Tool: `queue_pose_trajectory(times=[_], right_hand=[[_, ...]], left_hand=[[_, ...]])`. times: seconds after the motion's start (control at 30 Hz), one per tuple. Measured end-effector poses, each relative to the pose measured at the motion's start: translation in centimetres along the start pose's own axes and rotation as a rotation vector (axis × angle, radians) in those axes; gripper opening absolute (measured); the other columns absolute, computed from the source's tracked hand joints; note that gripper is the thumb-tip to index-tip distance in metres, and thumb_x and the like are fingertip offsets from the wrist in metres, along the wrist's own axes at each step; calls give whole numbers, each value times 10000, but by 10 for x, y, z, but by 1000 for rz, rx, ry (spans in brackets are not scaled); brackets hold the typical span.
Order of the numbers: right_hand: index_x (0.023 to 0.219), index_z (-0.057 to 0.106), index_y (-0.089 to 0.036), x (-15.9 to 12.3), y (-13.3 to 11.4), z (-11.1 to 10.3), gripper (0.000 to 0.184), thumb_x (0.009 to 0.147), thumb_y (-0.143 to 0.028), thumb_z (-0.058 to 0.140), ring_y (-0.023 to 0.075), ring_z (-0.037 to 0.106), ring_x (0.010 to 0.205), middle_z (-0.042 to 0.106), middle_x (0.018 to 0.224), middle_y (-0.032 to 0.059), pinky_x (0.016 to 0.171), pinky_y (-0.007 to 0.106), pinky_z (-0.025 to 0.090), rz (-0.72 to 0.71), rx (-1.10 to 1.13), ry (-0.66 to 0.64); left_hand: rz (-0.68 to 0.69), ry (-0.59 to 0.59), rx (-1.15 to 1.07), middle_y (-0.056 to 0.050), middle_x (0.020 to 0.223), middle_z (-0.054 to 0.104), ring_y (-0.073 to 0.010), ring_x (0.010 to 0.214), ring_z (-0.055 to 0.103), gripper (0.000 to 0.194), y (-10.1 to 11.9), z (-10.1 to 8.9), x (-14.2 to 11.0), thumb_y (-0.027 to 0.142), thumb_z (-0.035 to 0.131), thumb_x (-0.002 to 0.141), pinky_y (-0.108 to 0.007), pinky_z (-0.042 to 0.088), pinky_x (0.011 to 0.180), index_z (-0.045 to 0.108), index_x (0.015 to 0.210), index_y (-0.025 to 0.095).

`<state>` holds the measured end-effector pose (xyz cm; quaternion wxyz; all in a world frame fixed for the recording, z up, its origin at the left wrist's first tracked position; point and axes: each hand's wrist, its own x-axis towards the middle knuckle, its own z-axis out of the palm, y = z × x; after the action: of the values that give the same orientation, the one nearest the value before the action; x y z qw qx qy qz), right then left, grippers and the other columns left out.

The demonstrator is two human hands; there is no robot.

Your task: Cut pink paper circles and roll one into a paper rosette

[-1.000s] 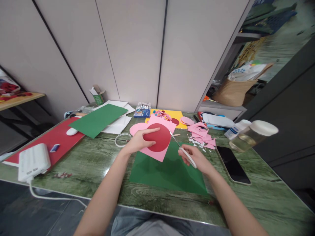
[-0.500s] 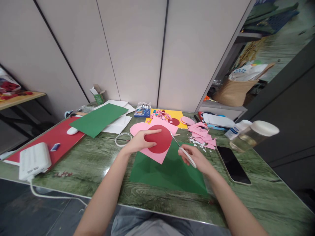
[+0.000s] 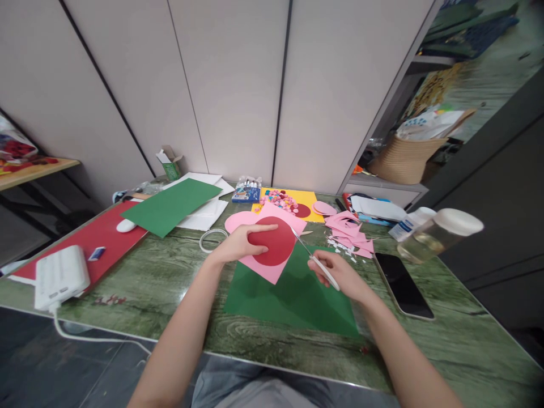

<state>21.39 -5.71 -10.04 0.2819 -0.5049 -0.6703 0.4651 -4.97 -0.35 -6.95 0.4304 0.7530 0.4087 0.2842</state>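
A red disc lay flat against a pink sheet, both held over the far left part of a green sheet on the table. Being round, the disc had no long axis; the pink sheet stood askew, one corner pointing near, another far right, its right edge slanting between them. The scissors pointed far and left, their long axis running from white handles at near right to blade tips at the disc's right edge; how wide the blades stood could not be told. The left hand came in from the near left, thumb and forefinger spread apart on the disc, pinning it to the pink sheet, its other fingers hidden. The right hand reached in from the near right, its fingers curled closely around the scissors' handles, with the forearm slanting far and left. Just beyond the left hand was a rounded pink piece, with a coiled white cable to its left. Farther right lay pink scraps and small white bits, then a dark phone. On the far side, pompoms sat on a yellow sheet.
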Motion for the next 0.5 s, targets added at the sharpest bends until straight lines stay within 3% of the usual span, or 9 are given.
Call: queue_pose_trajectory(times=[0.5], right_hand=[[650,412,-190,2,1,1,365,795,-515,494,80,418,430,471,522,-42,425,203,317,12,7,-25]], left_hand=[[25,-77,33,-17,1262,544,-225,1091,528,569,-3,1,2,182,603,653,-317,470,862,537,1210,274]])
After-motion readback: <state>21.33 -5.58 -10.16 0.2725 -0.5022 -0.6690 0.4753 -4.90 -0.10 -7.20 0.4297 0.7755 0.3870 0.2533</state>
